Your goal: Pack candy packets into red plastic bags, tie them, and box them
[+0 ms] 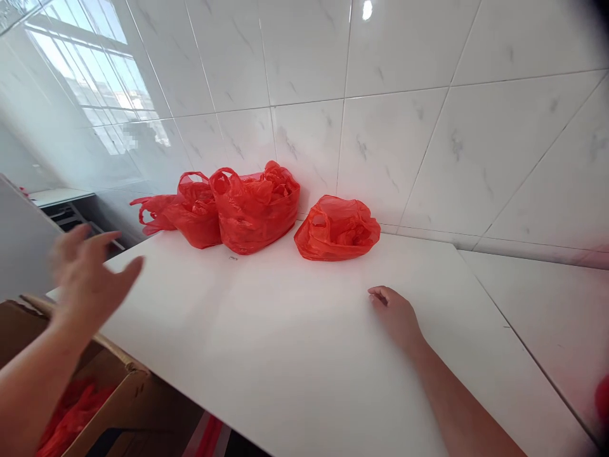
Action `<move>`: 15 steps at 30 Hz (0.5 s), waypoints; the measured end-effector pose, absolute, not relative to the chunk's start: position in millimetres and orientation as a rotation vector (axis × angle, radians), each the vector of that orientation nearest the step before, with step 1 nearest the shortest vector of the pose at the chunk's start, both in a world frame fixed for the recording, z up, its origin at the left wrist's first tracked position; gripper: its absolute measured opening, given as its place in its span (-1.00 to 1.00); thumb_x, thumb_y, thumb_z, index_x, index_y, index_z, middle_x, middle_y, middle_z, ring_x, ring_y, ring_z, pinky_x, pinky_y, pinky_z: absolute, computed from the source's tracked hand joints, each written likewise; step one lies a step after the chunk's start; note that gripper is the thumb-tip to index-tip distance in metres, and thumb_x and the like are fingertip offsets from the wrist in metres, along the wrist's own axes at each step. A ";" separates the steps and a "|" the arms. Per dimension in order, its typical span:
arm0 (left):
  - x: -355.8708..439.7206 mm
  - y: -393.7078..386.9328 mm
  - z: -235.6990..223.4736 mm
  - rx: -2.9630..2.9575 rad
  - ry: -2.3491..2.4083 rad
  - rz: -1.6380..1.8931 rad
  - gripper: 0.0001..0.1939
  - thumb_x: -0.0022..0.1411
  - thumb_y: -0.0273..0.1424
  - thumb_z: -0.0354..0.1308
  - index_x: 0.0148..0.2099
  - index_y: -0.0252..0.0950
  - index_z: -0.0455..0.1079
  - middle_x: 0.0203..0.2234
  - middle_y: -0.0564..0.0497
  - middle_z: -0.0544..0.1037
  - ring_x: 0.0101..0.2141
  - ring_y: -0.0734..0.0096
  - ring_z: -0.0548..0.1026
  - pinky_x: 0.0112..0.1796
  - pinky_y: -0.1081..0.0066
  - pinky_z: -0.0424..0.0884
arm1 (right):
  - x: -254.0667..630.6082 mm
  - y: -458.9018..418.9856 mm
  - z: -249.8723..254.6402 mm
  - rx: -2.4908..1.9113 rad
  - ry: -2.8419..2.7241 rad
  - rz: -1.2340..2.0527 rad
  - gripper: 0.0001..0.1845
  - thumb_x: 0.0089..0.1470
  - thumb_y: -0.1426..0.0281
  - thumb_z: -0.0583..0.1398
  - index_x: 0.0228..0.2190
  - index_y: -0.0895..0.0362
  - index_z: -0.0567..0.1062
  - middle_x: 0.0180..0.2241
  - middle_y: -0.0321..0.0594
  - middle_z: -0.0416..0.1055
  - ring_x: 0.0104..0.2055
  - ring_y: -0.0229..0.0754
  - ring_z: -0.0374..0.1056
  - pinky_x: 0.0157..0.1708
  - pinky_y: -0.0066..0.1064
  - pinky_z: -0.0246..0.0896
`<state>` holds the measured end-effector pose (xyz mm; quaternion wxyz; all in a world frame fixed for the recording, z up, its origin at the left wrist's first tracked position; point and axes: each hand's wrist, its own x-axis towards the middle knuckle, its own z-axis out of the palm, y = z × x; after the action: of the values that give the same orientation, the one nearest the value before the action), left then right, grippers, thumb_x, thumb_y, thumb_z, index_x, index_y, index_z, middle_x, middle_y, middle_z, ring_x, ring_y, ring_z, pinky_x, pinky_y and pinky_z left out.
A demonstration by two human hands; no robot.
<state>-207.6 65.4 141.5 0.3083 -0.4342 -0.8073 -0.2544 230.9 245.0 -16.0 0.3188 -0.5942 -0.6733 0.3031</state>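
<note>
My left hand (92, 273) is raised at the left above a cardboard box (126, 365), its fingers spread and slightly blurred, with nothing in them. My right hand (397, 317) is over the white table (266, 343), fingers curled together; I see nothing between them. Beyond it, a red plastic bag (340, 238) with crumpled red plastic inside sits near the wall. Further left, a larger stuffed red bag (257, 219) leans against another red bag (197, 216), whose handles flop to the left.
Red plastic (78, 412) lies inside the cardboard box, beside the table's left edge. A white tiled wall (399, 146) runs behind the table. To the right, another white surface (556, 311) adjoins it across a seam. A red object (602, 397) shows at the right edge.
</note>
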 end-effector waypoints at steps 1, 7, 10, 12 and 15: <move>-197.2 90.4 138.8 -1.309 -2.006 -0.684 -0.60 0.26 -0.21 -0.01 0.10 -0.19 0.18 0.24 -0.02 0.08 0.25 0.22 -0.01 0.18 0.09 0.03 | 230.9 244.7 -15.9 -1.562 -1.768 0.796 -0.67 0.02 0.18 0.03 -0.23 0.00 0.46 -0.23 -0.27 0.47 -0.24 -0.14 0.37 -0.26 -0.29 0.25; -65.7 195.3 139.7 -2.246 -1.412 -0.706 -0.67 0.22 -0.33 0.06 0.03 -0.24 0.35 0.17 -0.06 0.23 0.25 0.15 0.01 0.18 0.11 0.08 | 231.8 245.1 -15.4 -1.521 -1.757 0.804 -0.71 0.03 0.21 0.02 -0.27 -0.02 0.46 -0.27 -0.30 0.47 -0.26 -0.16 0.36 -0.26 -0.32 0.24; -2.0 230.7 138.0 -2.586 -1.314 -0.753 -0.65 0.19 -0.36 0.06 0.04 -0.20 0.37 0.16 -0.06 0.26 0.21 0.13 0.11 0.13 0.12 0.18 | 232.4 247.5 -14.4 -1.510 -1.747 0.831 -0.73 0.04 0.22 0.02 -0.29 -0.01 0.46 -0.30 -0.30 0.46 -0.27 -0.16 0.36 -0.27 -0.32 0.23; 24.3 255.5 133.4 -2.681 -1.415 -0.744 -0.62 0.16 -0.37 0.07 0.05 -0.17 0.38 0.15 -0.05 0.27 0.19 0.09 0.15 0.09 0.14 0.24 | 233.0 248.9 -13.8 -1.490 -1.739 0.852 -0.74 0.04 0.23 0.02 -0.30 -0.01 0.46 -0.32 -0.31 0.46 -0.29 -0.17 0.35 -0.29 -0.32 0.23; 40.1 292.3 125.5 -2.661 -1.668 -0.793 -0.62 0.17 -0.40 -0.01 0.04 -0.23 0.39 0.08 -0.10 0.36 0.10 0.11 0.29 0.03 0.16 0.30 | 234.5 249.4 -13.9 -1.461 -1.723 0.874 -0.75 0.05 0.24 0.02 -0.30 -0.02 0.45 -0.34 -0.34 0.45 -0.32 -0.18 0.34 -0.31 -0.34 0.22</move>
<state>40.1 292.3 125.5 -0.0485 -0.8206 -0.5144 -0.2445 234.5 249.4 -13.9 0.3520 -0.5647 -0.6658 0.3376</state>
